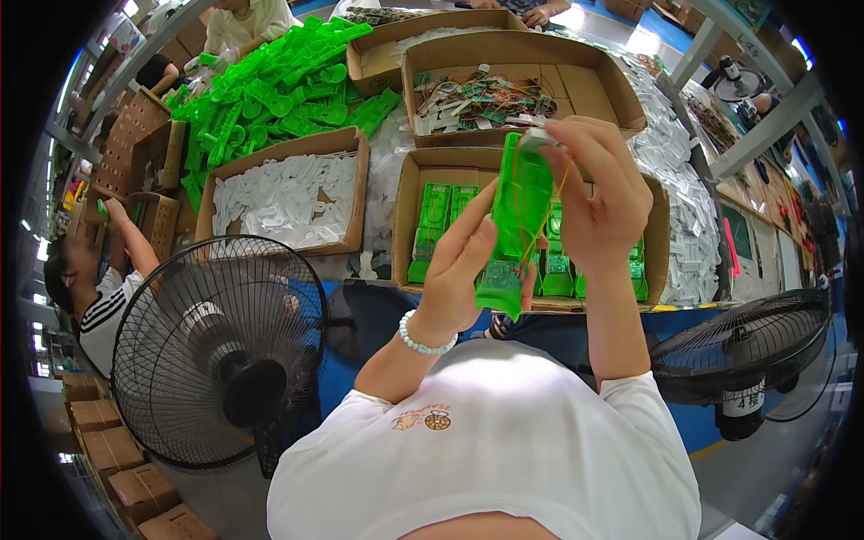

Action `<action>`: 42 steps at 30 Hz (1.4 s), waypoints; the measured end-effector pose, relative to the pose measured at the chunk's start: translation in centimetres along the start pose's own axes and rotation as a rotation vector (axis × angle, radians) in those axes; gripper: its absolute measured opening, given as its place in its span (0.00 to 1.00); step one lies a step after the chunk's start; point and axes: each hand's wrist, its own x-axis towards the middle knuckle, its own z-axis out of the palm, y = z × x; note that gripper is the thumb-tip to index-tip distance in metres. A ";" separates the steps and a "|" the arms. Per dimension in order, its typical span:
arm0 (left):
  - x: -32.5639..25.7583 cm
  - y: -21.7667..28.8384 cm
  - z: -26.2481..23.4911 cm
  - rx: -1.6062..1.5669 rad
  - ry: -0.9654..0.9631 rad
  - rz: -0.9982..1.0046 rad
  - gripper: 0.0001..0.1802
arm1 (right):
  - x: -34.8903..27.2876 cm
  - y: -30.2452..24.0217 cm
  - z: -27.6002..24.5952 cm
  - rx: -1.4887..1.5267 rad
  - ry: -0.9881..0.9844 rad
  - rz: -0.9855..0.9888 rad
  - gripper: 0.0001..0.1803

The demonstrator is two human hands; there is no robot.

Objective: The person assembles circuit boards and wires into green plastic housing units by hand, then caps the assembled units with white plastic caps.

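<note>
My left hand (454, 274) is wrapped round a long bright green plastic housing (525, 202), held up over the near edge of the table. A small green circuit board (500, 275) lies in its lower end, with thin red and yellow wires (533, 250) running from it. At the housing's upper end my right hand (605, 193) pinches a small white part (537, 138), its fingers closed. Whether that part touches the housing I cannot tell. Behind my hands, a cardboard box (454, 160) holds rows of similar green housings (432, 216) with boards inside.
Farther back, a carton (585, 85) holds wired circuit boards. To its left lie a heap of green housings (279, 99) and a box of white plastic pieces (286, 198). More white pieces (679, 198) cover the right side. Black fans (220, 351) flank me; co-workers sit nearby.
</note>
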 end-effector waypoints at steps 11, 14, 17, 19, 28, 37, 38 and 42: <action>-0.2 0.2 -0.1 -0.120 0.015 -0.024 0.28 | -0.2 -0.2 -1.4 0.416 -0.286 0.425 0.20; -0.1 -0.3 0.3 -0.119 0.022 -0.036 0.27 | -0.8 1.1 -1.6 0.792 -0.246 0.649 0.22; -0.1 -0.4 0.2 -0.288 0.069 -0.053 0.26 | -1.5 0.9 -0.9 0.795 -0.231 0.736 0.21; -0.2 -0.3 0.5 -0.271 0.088 -0.061 0.26 | -2.1 0.9 -0.6 0.702 -0.203 0.744 0.20; -1.5 0.9 1.3 -0.132 -0.005 -0.080 0.26 | -2.3 2.5 0.1 0.014 -0.110 -0.043 0.10; -0.3 0.2 -0.3 0.051 0.069 0.048 0.19 | -4.0 -1.4 1.1 0.707 -0.122 0.860 0.08; -0.3 0.1 -0.6 0.054 0.071 0.048 0.19 | -3.8 -1.6 0.5 0.781 -0.195 0.904 0.11; 0.0 -0.2 -1.1 0.076 0.102 0.108 0.16 | -4.0 -1.6 -0.2 1.077 -0.234 0.966 0.19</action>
